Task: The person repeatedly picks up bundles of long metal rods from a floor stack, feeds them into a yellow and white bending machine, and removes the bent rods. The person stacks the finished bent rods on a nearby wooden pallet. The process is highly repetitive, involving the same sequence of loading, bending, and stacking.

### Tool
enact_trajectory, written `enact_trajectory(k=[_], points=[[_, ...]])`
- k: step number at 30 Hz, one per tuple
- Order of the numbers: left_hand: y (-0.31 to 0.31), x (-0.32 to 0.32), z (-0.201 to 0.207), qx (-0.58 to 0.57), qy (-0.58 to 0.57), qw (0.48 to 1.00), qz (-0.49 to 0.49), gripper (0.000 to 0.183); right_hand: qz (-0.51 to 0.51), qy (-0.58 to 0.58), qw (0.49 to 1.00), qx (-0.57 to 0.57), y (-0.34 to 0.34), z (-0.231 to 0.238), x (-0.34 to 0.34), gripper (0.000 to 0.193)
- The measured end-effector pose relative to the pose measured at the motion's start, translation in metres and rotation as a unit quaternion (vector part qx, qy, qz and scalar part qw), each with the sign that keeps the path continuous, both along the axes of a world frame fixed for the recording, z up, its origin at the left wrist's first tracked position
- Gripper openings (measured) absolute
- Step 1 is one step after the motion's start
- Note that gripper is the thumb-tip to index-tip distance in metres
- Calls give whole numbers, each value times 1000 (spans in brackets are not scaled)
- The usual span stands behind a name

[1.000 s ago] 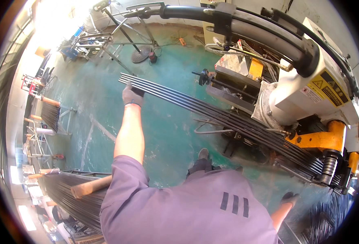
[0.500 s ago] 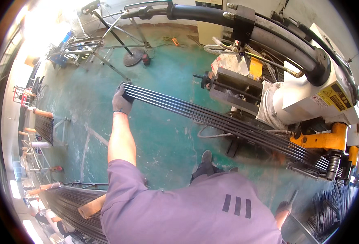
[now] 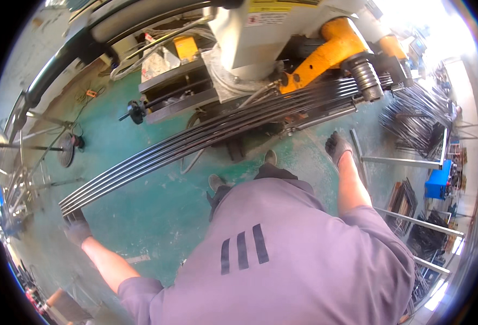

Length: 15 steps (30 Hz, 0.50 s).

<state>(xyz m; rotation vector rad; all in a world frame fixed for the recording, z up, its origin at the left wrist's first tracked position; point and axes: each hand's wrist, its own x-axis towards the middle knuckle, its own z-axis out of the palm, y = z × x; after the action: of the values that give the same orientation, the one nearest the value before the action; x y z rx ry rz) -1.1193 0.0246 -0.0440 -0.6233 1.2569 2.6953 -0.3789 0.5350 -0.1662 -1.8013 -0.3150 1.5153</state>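
Observation:
Several long dark metal tubes [image 3: 141, 163] run side by side from the lower left to a machine at the upper right. My left hand [image 3: 77, 229], in a grey glove with dark fingers, is closed around their near-left ends. Their far ends lie under the machine's orange arm [image 3: 325, 54], by a coil spring [image 3: 364, 76]; the exact seating there is hidden. My right hand [image 3: 338, 148], gloved too, hangs below the machine's end, apart from the tubes. Its fingers are loosely bent with nothing seen in them.
A steel vise-like slide with a handwheel [image 3: 136, 112] juts out behind the tubes. At right stand a metal frame [image 3: 401, 161], a heap of dark rods [image 3: 415, 111] and a blue box [image 3: 438, 180]. A round-based stand [image 3: 66, 150] is at left.
My view has turned to the right, so the machine now sits nearer the middle. My left hand still holds the tube ends. My right hand has come fully into sight.

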Motion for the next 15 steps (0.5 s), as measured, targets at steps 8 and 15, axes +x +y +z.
enact_trajectory(k=[8, 15], points=[[110, 163, -123, 26, -168, 979, -110, 68, -1, 68, 994, -88, 34, -85, 111, 17], [277, 357, -198, -28, -233, 944, -233, 53, 189, -49, 976, -99, 130, -130, 157, 22]])
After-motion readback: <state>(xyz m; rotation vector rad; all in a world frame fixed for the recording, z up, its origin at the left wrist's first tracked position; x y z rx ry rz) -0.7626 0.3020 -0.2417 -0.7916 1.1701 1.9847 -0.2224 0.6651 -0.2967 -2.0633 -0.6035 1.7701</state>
